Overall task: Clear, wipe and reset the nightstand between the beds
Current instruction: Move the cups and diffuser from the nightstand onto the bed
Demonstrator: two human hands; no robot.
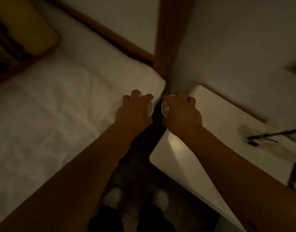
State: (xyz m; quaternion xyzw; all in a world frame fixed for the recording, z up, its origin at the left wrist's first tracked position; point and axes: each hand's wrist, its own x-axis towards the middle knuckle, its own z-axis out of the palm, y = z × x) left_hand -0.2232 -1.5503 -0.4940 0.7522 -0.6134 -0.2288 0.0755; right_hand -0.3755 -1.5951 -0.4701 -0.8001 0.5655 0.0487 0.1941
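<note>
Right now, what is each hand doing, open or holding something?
Left hand: grips a clear glass from above.
Right hand: grips another clear glass from above.

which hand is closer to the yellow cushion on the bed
Left. The left hand grips a clear glass above the bed's edge, on the same side as the yellow cushion. The right hand grips another glass over the nightstand, farther away.

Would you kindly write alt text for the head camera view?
Each hand, left hand and right hand, grips a clear glass, left glass and right glass, between a white bed and a white nightstand. The picture is dim and blurred.
</note>
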